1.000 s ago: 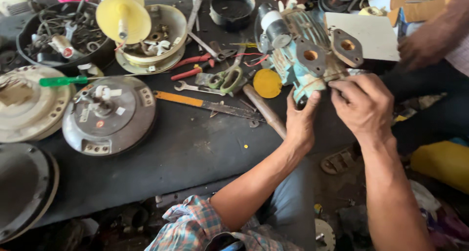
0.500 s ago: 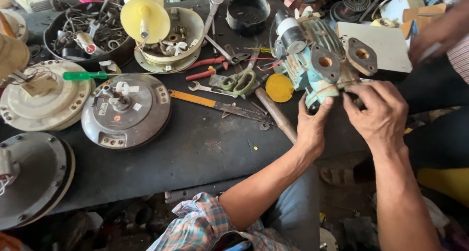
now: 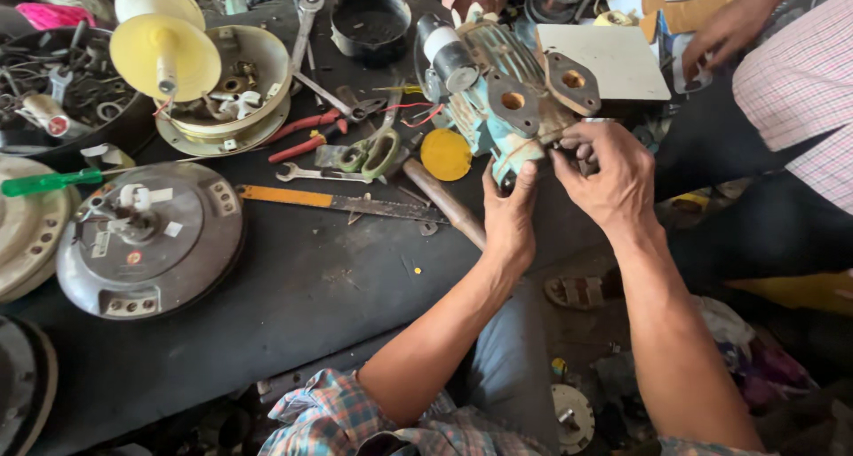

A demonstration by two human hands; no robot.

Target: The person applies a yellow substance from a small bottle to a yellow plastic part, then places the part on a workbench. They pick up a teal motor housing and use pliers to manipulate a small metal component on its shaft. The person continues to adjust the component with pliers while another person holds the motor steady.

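My left hand (image 3: 508,218) gripping the underside of the teal pump motor (image 3: 498,101) at the black bench (image 3: 311,287) edge, right hand (image 3: 604,174) clamped on its flange end — hammer handle (image 3: 444,203) just beside, yellow disc (image 3: 445,154) near, grey fan housing (image 3: 147,238) well apart.

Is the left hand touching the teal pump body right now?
Touching. The head view shows the left hand with its fingertips pressed against the lower edge of the teal pump, no gap visible.

Single head-worn view, steeply down and close over the dark workbench (image 3: 311,287) (no second view).
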